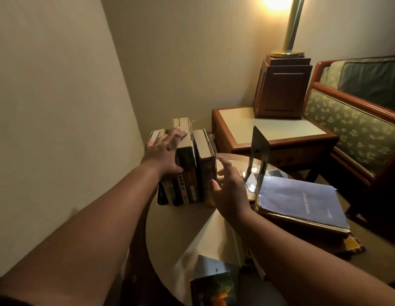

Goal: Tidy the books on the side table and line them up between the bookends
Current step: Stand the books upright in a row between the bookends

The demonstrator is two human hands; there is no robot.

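Several books [187, 173] stand upright in a row on the round side table [170, 228], spines toward me. My left hand [164, 151] lies flat on top of the left books, thumb against a spine. My right hand [229, 186] hovers with spread fingers just right of the rightmost standing book [206, 160]. A dark metal bookend [259, 149] stands apart to the right. Another bookend's black edge [160, 196] shows at the row's left end. A blue book [300, 202] lies flat on the right. A colourful book [214, 283] lies near me.
The wall runs close on the left. A square wooden table [269, 131] with a lamp base [282, 87] stands behind. A patterned armchair [355, 120] is at the right. A patterned cloth [350, 241] peeks from under the blue book.
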